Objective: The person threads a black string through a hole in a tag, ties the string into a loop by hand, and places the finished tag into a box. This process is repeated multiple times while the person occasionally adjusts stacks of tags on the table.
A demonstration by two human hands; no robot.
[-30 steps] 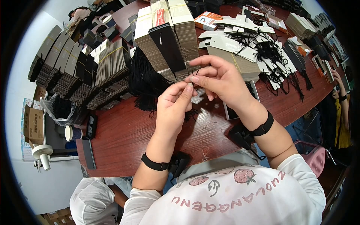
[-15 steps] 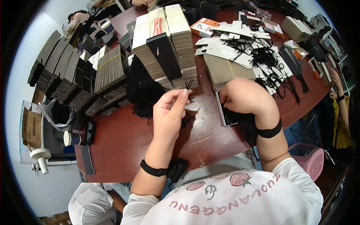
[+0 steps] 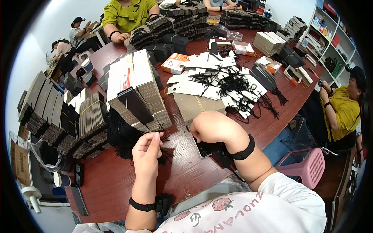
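My left hand (image 3: 146, 154) pinches thin black cords (image 3: 162, 132) between thumb and forefinger, their ends sticking up above the fingertips. Beside it, a thick bundle of black cords (image 3: 120, 134) hangs over the table's left part. My right hand (image 3: 213, 127) is curled with its fingers down at a small white-edged tray (image 3: 206, 150) that holds dark bits. What those fingers grip is hidden under the hand. Just beyond the hands stands a tall stack of grey and white cards (image 3: 145, 99), with a dark flat card (image 3: 136, 106) leaning on its near side.
White tags with black strings (image 3: 237, 87) lie heaped right of the stack, partly on a banded card block (image 3: 194, 106). An orange and white box (image 3: 175, 63) is behind. More banded stacks (image 3: 93, 112) line the left. Co-workers sit around the table (image 3: 112, 182); a pink stool (image 3: 307, 167) stands right.
The view has tilted up and swung right, bringing more of the room and co-workers into sight. Both hands keep nearly the same pose, the left still pinching the cords.
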